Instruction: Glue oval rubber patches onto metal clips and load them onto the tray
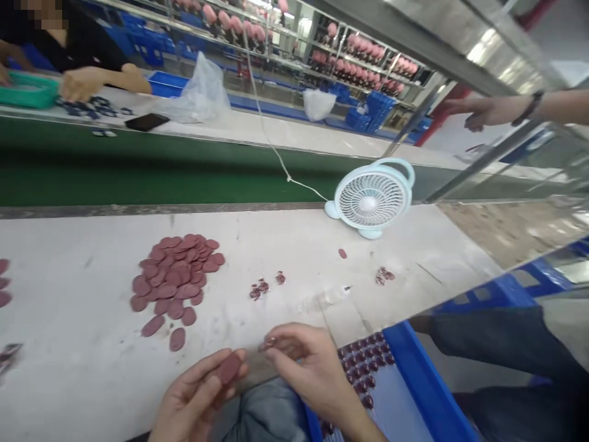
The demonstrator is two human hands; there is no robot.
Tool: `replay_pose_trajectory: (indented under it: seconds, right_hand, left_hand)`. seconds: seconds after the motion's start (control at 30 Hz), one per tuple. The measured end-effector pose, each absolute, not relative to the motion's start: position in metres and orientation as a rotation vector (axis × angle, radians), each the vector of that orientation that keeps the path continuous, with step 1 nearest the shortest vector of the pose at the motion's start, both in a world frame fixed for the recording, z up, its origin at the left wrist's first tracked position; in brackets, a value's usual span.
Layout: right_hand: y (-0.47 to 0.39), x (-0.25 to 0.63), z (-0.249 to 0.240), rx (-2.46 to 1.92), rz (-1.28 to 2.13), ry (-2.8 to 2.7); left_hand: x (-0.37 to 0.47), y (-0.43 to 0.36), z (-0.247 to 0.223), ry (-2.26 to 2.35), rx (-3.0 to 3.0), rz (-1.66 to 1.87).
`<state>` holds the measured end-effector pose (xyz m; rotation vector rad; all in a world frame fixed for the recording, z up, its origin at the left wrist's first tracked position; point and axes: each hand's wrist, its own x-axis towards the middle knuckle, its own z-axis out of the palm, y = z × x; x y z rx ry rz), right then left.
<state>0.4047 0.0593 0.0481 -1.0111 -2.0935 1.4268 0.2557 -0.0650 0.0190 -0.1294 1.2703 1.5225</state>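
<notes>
My left hand [193, 393] is closed on a flat maroon oval disc [229, 368], gripped between thumb and fingers at the table's front edge. Just to its right, my right hand [308, 365] pinches a small shiny dark-red piece [267, 344], too small to name surely. The two hands are apart. A heap of similar maroon oval discs [179, 273] lies beyond my left hand. Small clusters of shiny red-brown pieces [259, 288] sit on the white table [83, 368] past my hands. A clear bottle [334, 296] with a dark tip lies on its side nearby.
A light-blue fan [368, 199] stands at the table's back, its cord running upward. Below right, a blue crate [414, 368] holds rows of shiny dark-red pieces [363, 362]. A co-worker's hand [83, 84] works across the way; another person's arm [561, 107] reaches in at right.
</notes>
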Motion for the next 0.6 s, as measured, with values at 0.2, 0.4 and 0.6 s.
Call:
replay_pose_trajectory:
  seconds: [0.2,0.4,0.6]
  right_hand:
    - [0.039,0.411,0.044,-1.087,1.9,-1.557]
    - [0.043,0.407,0.044,-0.985,2.013,-1.35]
    - [0.039,0.408,0.044,-1.115,1.894,-1.363]
  left_hand:
    - [0.266,-0.061,0.017,1.167,0.016,1.571]
    - [0.264,-0.06,0.009,1.068,0.123,1.563]
    - [0.268,-0.058,0.007,1.052,0.145,1.572]
